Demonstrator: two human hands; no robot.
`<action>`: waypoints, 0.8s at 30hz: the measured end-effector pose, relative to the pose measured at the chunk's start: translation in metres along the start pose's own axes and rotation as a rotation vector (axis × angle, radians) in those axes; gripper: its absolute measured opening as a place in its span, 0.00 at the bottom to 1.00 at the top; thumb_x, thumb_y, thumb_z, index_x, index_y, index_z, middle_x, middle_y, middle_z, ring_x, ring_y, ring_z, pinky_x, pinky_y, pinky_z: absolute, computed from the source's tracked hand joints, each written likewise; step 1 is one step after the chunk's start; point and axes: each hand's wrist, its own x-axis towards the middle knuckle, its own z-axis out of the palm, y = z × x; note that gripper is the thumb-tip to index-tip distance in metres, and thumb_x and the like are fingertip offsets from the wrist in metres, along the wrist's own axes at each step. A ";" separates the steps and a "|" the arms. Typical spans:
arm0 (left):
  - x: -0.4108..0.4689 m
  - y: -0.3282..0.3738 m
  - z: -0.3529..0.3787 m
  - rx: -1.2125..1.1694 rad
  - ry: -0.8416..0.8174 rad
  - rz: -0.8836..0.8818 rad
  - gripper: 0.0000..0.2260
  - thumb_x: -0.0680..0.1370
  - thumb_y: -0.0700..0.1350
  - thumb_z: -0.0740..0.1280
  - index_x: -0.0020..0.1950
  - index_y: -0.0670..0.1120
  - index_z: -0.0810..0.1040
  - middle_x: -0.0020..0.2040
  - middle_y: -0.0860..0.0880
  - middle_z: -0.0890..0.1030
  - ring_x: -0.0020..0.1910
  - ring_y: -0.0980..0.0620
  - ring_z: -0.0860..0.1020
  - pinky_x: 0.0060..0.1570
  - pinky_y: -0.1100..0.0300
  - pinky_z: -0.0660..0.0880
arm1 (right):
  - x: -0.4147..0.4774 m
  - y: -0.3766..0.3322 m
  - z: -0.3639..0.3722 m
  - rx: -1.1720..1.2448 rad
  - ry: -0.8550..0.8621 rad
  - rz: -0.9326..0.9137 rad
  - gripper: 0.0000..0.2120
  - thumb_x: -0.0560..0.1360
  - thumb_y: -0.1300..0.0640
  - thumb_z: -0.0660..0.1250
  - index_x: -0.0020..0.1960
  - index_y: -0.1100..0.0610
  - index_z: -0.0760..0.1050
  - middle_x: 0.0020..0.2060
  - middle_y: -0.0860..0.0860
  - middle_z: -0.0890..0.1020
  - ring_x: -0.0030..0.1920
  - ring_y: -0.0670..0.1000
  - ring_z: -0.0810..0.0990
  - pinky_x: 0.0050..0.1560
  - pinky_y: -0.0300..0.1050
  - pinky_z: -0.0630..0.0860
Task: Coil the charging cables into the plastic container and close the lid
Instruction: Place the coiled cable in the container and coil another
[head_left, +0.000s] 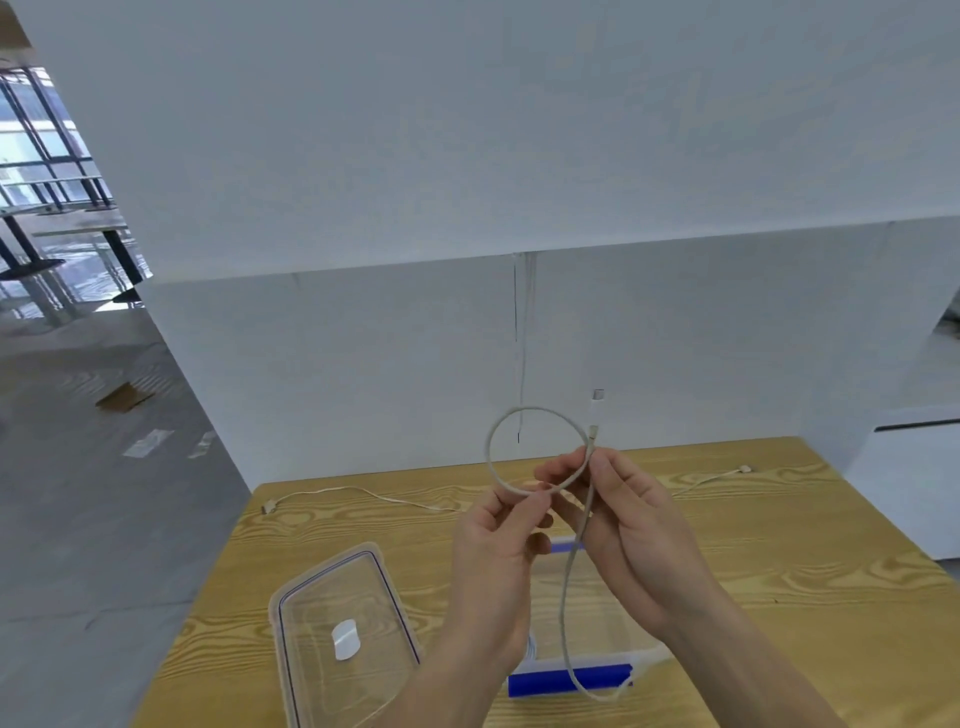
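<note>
Head view: my left hand (496, 540) and right hand (628, 525) pinch the cable (524, 415); I'd keep loops small, matching the container (644, 657).

container (587, 660) mostly hidden behind hands, lid (337, 634) cut off below

lid (343, 631) blocks table's left (810, 561); second cable (363, 493) crosses far edge; right side bare.
</note>
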 end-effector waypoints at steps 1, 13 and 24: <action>0.000 -0.001 0.000 0.067 -0.004 0.009 0.04 0.75 0.39 0.68 0.42 0.44 0.82 0.37 0.49 0.81 0.37 0.54 0.76 0.40 0.57 0.72 | 0.001 0.000 0.000 0.035 -0.009 0.006 0.12 0.74 0.54 0.62 0.43 0.60 0.80 0.40 0.60 0.82 0.45 0.56 0.82 0.54 0.49 0.79; 0.003 -0.016 -0.009 0.336 -0.438 -0.141 0.13 0.79 0.50 0.62 0.45 0.41 0.77 0.34 0.46 0.80 0.33 0.49 0.79 0.42 0.56 0.78 | 0.015 -0.007 -0.001 0.237 0.009 0.056 0.09 0.76 0.56 0.58 0.48 0.61 0.72 0.29 0.51 0.66 0.28 0.48 0.69 0.39 0.43 0.78; 0.012 -0.030 -0.090 -0.014 -0.437 -0.373 0.13 0.71 0.49 0.72 0.35 0.40 0.74 0.23 0.47 0.65 0.23 0.50 0.68 0.30 0.59 0.68 | 0.033 -0.030 -0.026 0.121 0.045 0.060 0.12 0.81 0.57 0.53 0.44 0.58 0.71 0.27 0.48 0.63 0.26 0.47 0.63 0.31 0.40 0.68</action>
